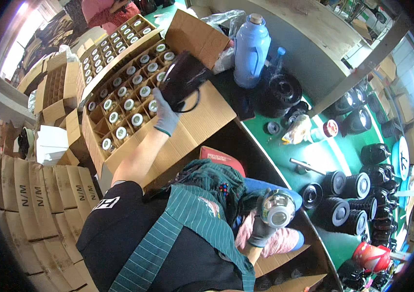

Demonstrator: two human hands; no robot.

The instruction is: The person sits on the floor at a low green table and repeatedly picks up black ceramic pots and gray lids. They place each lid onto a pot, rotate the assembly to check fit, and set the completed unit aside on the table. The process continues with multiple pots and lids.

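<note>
The step in hand was judged to be the handling of two things at once. A dark jug (186, 75) was held, tilted, by the gloved left hand (166, 116) over the right side of an open box (209, 109). This grip was closed on the jug's near end, beside the handle, though some fingers were hidden. A glass jar (279, 210), its pale end turned up, was held in the right hand (264, 231), near the body, with the grip curled around its side. For the next move, a firm hold on both seemed to be called for, since capped jars (129, 104) were stood in rows under the jug.

To the right, the green surface (271, 158) was crowded: a blue flask (249, 54) was placed at the far end, black round parts (335, 212) in the middle, and a red pail (371, 258) nearer. Brown cartons (41, 194) were stacked at left, and another person (105, 15) was partly seen far away.
</note>
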